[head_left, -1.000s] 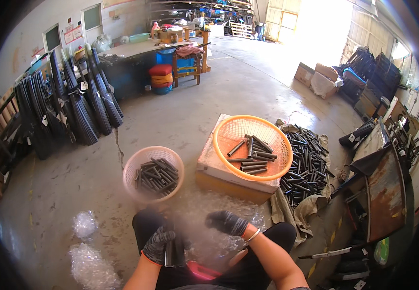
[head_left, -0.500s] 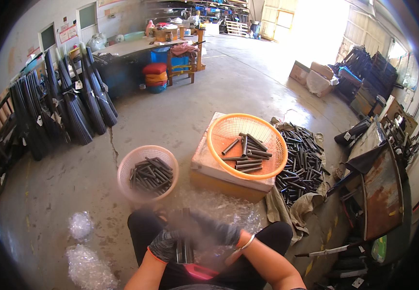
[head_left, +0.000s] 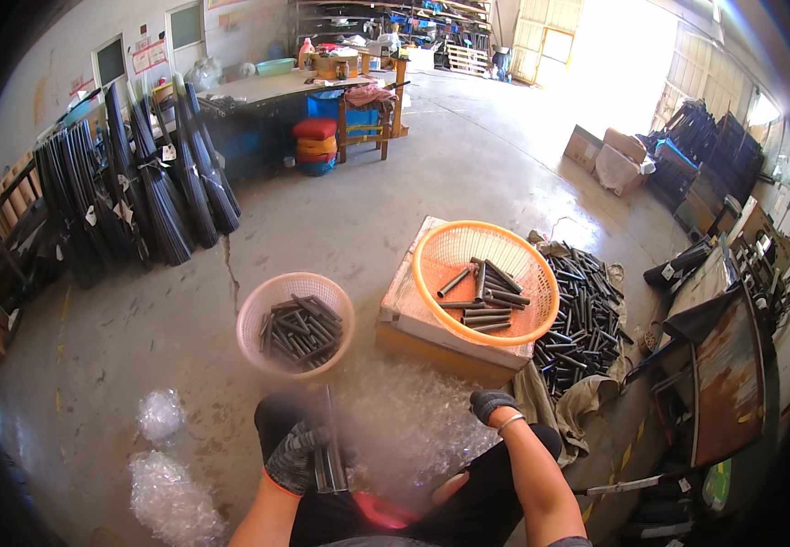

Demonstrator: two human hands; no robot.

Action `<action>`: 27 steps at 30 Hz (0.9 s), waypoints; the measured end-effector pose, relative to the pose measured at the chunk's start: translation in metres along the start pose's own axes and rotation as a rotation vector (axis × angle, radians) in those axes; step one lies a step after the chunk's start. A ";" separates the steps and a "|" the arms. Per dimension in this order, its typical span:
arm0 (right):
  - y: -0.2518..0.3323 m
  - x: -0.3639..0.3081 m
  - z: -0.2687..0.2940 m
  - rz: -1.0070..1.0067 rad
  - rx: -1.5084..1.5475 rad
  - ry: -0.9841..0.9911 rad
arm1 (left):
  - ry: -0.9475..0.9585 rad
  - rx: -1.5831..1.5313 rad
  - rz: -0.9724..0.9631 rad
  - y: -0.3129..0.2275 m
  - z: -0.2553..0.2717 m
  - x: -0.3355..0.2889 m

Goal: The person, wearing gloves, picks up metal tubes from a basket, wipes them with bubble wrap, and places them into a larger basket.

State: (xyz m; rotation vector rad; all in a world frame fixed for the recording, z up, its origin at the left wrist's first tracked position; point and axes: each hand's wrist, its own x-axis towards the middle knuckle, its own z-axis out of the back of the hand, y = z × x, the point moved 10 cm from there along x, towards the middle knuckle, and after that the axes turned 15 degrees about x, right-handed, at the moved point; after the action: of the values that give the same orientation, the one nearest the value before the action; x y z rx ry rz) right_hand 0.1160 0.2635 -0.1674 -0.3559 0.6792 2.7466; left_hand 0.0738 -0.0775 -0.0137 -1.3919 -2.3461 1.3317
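Observation:
My left hand [head_left: 290, 458], in a dark grey knit glove, is closed around several short dark metal tubes [head_left: 329, 467] above my lap. One tube sticks up higher than the others, and its upper end is hazy. My right hand [head_left: 493, 407], gloved too, is off to the right above my knee with its fingers curled in; whatever it may hold is hidden. Beyond my left hand, a pale pink plastic basket [head_left: 243, 335] on the floor holds many similar tubes [head_left: 302, 333]. An orange plastic basket [head_left: 552, 314] with fewer tubes [head_left: 495, 299] rests on a box [head_left: 413, 319].
A large heap of tubes [head_left: 582, 314] lies on a brown cloth [head_left: 586, 397] to the right. Clear plastic wrap [head_left: 418, 401] lies before my knees, with crumpled bundles [head_left: 172, 497] at left. A rusty metal panel [head_left: 728, 383] stands at far right.
My right hand has moved away from my left, out to the right. The left hand still grips the tubes and has shifted slightly left. The view has turned a little.

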 end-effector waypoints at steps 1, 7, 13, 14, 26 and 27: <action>0.020 -0.012 0.019 0.078 0.014 -0.054 | -0.047 0.009 0.005 0.002 0.005 -0.001; 0.224 -0.071 0.072 0.372 1.169 0.301 | 0.103 0.012 0.092 0.034 -0.009 0.033; 0.237 -0.065 -0.009 -0.079 1.771 0.529 | 0.056 0.172 -0.008 0.020 -0.005 0.034; 0.230 -0.056 -0.005 0.076 1.655 0.455 | 0.082 0.054 0.000 0.016 -0.008 0.029; 0.015 -0.025 0.041 0.037 0.076 -0.072 | 0.141 -0.094 0.010 0.024 0.005 0.029; 0.044 -0.031 0.051 0.067 0.317 -0.033 | 0.128 -0.092 0.032 0.029 0.007 0.032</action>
State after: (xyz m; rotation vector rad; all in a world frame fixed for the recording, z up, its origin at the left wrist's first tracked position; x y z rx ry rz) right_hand 0.1218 0.2442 -0.0958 -0.2189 1.1146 2.6383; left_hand 0.0713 -0.0515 -0.0490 -1.4986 -2.3366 1.1194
